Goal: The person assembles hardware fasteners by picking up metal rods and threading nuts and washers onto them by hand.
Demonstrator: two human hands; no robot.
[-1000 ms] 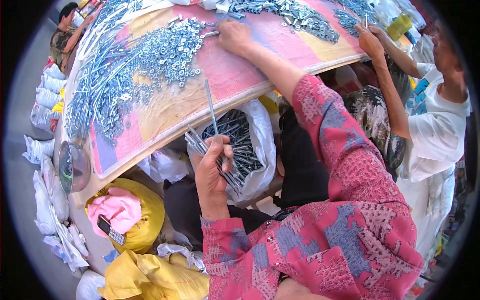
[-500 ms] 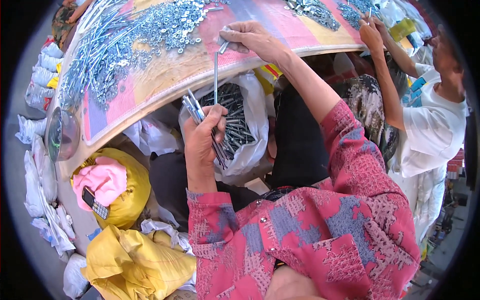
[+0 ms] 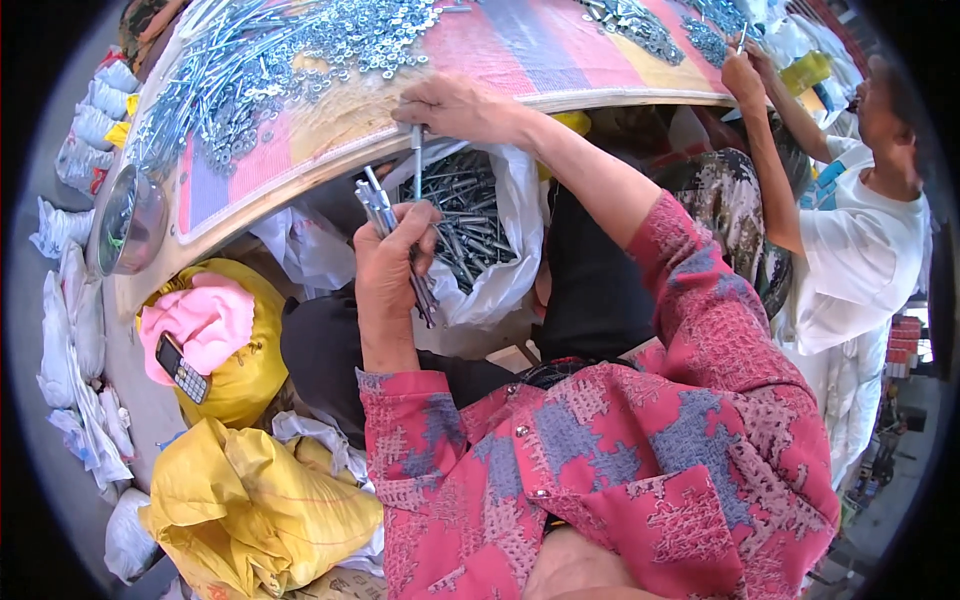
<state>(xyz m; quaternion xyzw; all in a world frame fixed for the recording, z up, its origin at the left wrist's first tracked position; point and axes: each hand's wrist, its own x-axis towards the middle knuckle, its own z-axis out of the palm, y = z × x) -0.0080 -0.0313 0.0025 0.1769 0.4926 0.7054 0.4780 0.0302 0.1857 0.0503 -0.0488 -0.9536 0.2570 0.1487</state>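
My left hand point(image 3: 386, 265) is closed round a bundle of metal bolts point(image 3: 376, 203), their ends sticking out above and below the fist. From the same grip a single long metal rod point(image 3: 418, 178) stands upright. My right hand point(image 3: 458, 108) pinches a short metal sleeve point(image 3: 416, 138) at the rod's upper end, by the table edge; the fingers partly hide it. Under both hands, a white plastic bag point(image 3: 520, 215) holds many dark metal bolts point(image 3: 468, 228).
Rods point(image 3: 210, 85) and loose nuts and washers point(image 3: 365, 40) lie heaped on the striped tabletop point(image 3: 480, 60). A clear bowl point(image 3: 133, 220) sits at its left corner. Yellow sacks point(image 3: 255, 505), a pink cloth point(image 3: 205, 322) and a phone point(image 3: 182, 368) are at left. A co-worker point(image 3: 860, 225) works at right.
My right hand has come down and left, bringing the sleeve from above and beside the rod onto its upper end. The left hand, still gripping the bundle, has shifted slightly.
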